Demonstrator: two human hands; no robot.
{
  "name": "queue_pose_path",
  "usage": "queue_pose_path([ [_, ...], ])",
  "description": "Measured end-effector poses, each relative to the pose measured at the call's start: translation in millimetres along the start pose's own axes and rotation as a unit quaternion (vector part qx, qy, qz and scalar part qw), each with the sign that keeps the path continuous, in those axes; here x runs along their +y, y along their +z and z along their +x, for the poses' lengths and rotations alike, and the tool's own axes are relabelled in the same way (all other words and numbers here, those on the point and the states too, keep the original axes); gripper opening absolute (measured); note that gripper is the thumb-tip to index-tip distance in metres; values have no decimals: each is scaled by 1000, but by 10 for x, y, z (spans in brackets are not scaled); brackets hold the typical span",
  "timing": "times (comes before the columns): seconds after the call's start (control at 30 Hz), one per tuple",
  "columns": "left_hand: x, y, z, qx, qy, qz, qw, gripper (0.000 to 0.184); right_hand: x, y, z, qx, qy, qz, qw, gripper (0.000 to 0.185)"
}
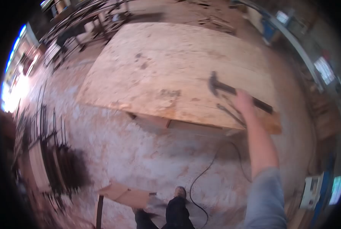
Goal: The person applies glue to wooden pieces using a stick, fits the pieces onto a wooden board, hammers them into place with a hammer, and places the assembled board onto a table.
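Observation:
My right hand (244, 102) is wrapped round the handle of a hammer (225, 88), over the right part of a large plywood tabletop (140, 84). The hammer's dark head points to the left, and its handle end sticks out to the right past my fist. Close below the hand lies a slim metal tool (229, 113) with long arms; blur hides its exact kind. My left hand is out of view.
A brown panel (126, 195) is low by my feet. A dark cable (192, 187) curls across the floor below the table. Upright stacked boards (44, 168) stand at left, long timber lies behind the table, and a white box-like machine (310, 192) is at right.

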State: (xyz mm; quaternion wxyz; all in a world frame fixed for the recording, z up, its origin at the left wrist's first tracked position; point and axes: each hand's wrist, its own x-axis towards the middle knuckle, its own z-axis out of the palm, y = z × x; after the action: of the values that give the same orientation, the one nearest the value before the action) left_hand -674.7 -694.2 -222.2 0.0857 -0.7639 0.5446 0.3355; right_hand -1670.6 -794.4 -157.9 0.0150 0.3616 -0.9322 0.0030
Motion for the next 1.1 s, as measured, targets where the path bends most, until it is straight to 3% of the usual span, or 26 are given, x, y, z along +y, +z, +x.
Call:
queue_pose_path([
  [0.03,-131,28,2,-32,-30,13,999,46,7,56,91,-22,3,-13,1000,30],
  [0.07,-22,125,-160,24,-10,-15,1000,37,75,161,172,17,-23,-13,1000,26],
  [0.1,295,157,-285,84,6,-42,996,31,93,234,299,-18,1,-18,1000,25],
  [0.17,414,262,-368,119,-2,-113,986,34,300,461,559,7,-50,-61,997,25],
  [0.2,361,264,-357,134,20,-10,991,35,336,500,581,24,-83,-58,995,25],
  [0.23,400,281,-340,109,-6,-105,988,35,425,551,649,31,-96,-18,995,26],
  [0.27,418,278,-358,125,-39,-50,990,33,544,588,666,59,-131,-65,987,29],
  [0.3,636,180,-397,127,-50,-1,991,34,413,299,575,-12,-104,-49,993,32],
  [0.33,514,197,-299,145,-35,-38,988,35,435,246,508,57,-123,-44,990,35],
  [0.37,813,39,-325,146,-49,2,988,35,562,181,477,106,-147,-93,979,39],
  [0.43,912,-75,-152,158,-20,-107,981,34,435,-169,206,80,-79,-110,988,45],
  [0.5,1096,-226,141,150,17,-187,971,27,670,-162,119,84,-95,-25,992,49],
  [0.53,1218,-284,263,150,36,-230,961,26,1018,-28,162,78,-126,117,982,57],
  [0.57,1304,-359,445,154,61,-276,947,25,825,-158,-266,83,-58,161,982,58],
  [0.63,1418,-511,833,115,124,-386,907,30,277,-389,-1279,147,-66,221,962,62],
  [0.67,1495,-592,1029,94,166,-447,874,33,-80,-588,-1892,71,30,297,952,47],
  [0.7,1573,-644,1221,68,207,-506,834,36,-58,-564,-2415,-24,77,426,901,35],
  [0.77,1797,-780,1562,19,273,-576,770,40,-829,-699,-3574,-38,194,504,841,31],
  [0.83,1896,-872,1875,-48,279,-611,739,42,-1063,-496,-4709,-47,253,546,797,25],
  [0.87,1952,-930,1954,-78,277,-570,770,39,-1153,-331,-5261,-54,308,573,758,26],
  [0.93,1955,-1006,2116,-143,279,-491,813,34,-1554,-100,-6223,-65,382,478,788,26],
  [1.0,1901,-1000,2156,-223,254,-451,826,31,-1983,70,-7004,-124,491,474,720,27],
  [1.1,1750,-833,2169,-271,271,-400,832,30,-2575,288,-7965,-225,512,469,683,25],
])
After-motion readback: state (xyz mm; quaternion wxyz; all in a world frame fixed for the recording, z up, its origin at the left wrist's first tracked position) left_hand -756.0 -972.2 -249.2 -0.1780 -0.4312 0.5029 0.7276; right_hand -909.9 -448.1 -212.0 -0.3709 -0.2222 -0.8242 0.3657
